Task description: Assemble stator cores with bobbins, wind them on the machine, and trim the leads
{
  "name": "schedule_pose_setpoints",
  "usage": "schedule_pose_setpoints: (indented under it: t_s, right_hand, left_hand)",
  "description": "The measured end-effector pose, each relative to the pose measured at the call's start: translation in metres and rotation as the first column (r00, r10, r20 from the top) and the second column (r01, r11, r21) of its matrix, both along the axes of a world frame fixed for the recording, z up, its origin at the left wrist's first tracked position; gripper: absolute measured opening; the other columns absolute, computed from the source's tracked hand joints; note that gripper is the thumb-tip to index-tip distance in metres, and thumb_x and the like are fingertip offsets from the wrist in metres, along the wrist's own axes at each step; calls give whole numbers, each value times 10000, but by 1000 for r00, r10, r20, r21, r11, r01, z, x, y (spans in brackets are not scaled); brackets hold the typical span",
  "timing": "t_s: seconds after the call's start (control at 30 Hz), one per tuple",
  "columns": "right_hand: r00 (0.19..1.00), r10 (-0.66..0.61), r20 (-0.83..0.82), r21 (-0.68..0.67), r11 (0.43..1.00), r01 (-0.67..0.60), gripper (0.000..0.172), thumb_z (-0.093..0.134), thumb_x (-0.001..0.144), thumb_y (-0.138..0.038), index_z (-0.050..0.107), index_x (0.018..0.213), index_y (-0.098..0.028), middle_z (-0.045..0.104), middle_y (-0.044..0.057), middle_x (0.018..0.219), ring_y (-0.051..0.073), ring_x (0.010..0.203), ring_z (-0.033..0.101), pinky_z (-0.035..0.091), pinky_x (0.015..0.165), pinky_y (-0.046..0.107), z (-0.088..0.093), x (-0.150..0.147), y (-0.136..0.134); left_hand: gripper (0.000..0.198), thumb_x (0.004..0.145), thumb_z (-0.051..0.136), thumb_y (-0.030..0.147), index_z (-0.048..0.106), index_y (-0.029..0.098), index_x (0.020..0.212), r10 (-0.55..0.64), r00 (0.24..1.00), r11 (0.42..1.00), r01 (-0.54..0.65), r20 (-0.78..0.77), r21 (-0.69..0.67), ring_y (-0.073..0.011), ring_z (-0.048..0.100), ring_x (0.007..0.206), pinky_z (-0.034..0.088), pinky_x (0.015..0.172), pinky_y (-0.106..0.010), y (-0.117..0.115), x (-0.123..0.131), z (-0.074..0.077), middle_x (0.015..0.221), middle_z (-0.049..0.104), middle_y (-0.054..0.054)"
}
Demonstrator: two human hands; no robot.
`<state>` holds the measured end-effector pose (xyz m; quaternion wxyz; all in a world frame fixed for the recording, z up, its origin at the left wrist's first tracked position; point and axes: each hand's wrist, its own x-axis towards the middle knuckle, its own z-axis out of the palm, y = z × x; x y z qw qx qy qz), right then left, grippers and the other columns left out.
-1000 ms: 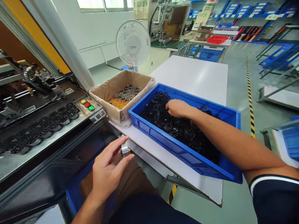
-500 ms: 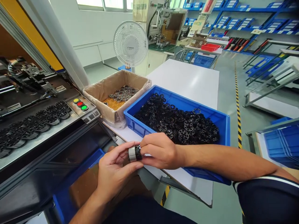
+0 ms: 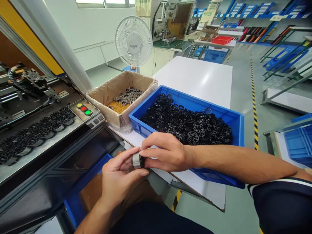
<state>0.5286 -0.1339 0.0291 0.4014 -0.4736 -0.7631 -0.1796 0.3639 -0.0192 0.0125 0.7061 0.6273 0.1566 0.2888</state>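
Observation:
My left hand (image 3: 119, 177) holds a round silver-and-black part (image 3: 136, 161) on edge between thumb and fingers. My right hand (image 3: 165, 152) is against the black side of the same part, its fingertips pressed to it and partly hiding it. Both hands are in front of a blue bin (image 3: 235, 130) heaped with black ring-shaped pieces (image 3: 192, 126). Whether my right fingers pinch a separate small piece cannot be made out.
A plastic-lined box (image 3: 107, 87) with metal rings stands left of the bin on a white table (image 3: 195, 73). At the left, a machine ledge carries rows of black parts (image 3: 34, 135) beside a button panel (image 3: 86, 112). A fan (image 3: 133, 42) stands behind.
My right fingers have shifted over the part's black side and cover more of it. The held part is turned slightly. The camera view has moved a little.

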Motion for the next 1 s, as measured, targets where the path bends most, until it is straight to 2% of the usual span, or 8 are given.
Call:
schedule_pose_setpoints:
  t_s: [0.13, 0.23, 0.43, 0.53, 0.6, 0.7, 0.8, 1.0]
  right_hand:
    - [998, 16, 57, 8, 1000, -16, 153, 647, 929, -249, 605, 1002, -121, 684, 112, 933, 186, 888, 657, 579, 776, 330, -4, 2, 0]
    - [996, 39, -79, -54, 998, -43, 260, 705, 889, -300, 614, 1040, -110, 676, 130, 972, 191, 934, 645, 577, 815, 339, -3, 5, 2]
    - [964, -55, -259, -218, 976, -3, 447, 744, 841, -437, 620, 1130, -120, 668, 136, 1020, 216, 971, 651, 587, 850, 362, 0, 5, 0]
    - [984, -86, -155, -250, 967, 45, 402, 720, 872, -388, 607, 1174, -149, 681, 134, 1048, 222, 983, 673, 595, 845, 338, -4, 7, -2]
    - [988, -125, -85, -231, 968, 103, 382, 718, 876, -351, 610, 1194, -169, 683, 137, 1084, 231, 987, 685, 597, 854, 339, -8, 11, -3]
    - [989, -148, -5, -151, 978, 145, 356, 713, 876, -316, 634, 1199, -190, 696, 127, 1100, 241, 975, 697, 595, 868, 347, -12, 15, -4]
    - [987, -153, 57, -97, 983, 158, 346, 703, 878, -315, 652, 1202, -205, 704, 110, 1119, 239, 970, 699, 586, 884, 350, -18, 19, -4]
    - [977, -157, 143, -87, 982, 170, 261, 633, 935, -253, 646, 1184, -176, 689, 92, 1140, 207, 996, 678, 551, 920, 323, -20, 20, -2]
  left_hand:
    - [510, 536, 923, 107, 794, 230, 1014, -51, 999, 999, 51, -4, -19, -254, 774, 815, 641, 720, -259, -1, 1, -2, 876, 808, -44]
    - [469, 762, 804, 196, 712, 242, 1219, -132, 991, 991, 132, -23, -12, -264, 753, 974, 628, 824, -304, -1, -3, -8, 1060, 787, -83]
    - [490, 978, 519, 251, 477, 283, 1465, -339, 936, 924, 351, -101, 151, -260, 507, 1372, 468, 1098, -390, -5, -19, -15, 1502, 520, -108]
    - [462, 967, 526, 277, 525, 249, 1429, -187, 971, 906, 230, -152, 354, -262, 538, 1334, 436, 1121, -415, 14, -34, -10, 1452, 558, -131]
    - [403, 939, 571, 306, 619, 234, 1333, 120, 974, 855, -4, -191, 519, -256, 608, 1239, 496, 1045, -380, 46, -56, -6, 1344, 636, -129]
    - [382, 878, 642, 400, 693, 225, 1214, 713, 656, 552, -307, -248, 775, -219, 724, 941, 563, 885, -327, 117, -109, -1, 1098, 759, -80]
    - [404, 837, 650, 352, 704, 106, 1154, 892, 391, 370, -346, -226, 862, -276, 713, 977, 536, 937, -395, 192, -171, 5, 1175, 727, -169]
    - [365, 829, 574, 298, 716, 93, 1095, 938, 58, 346, -115, -342, 931, -387, 639, 1139, 446, 1022, -486, 278, -237, 7, 1175, 717, -216]
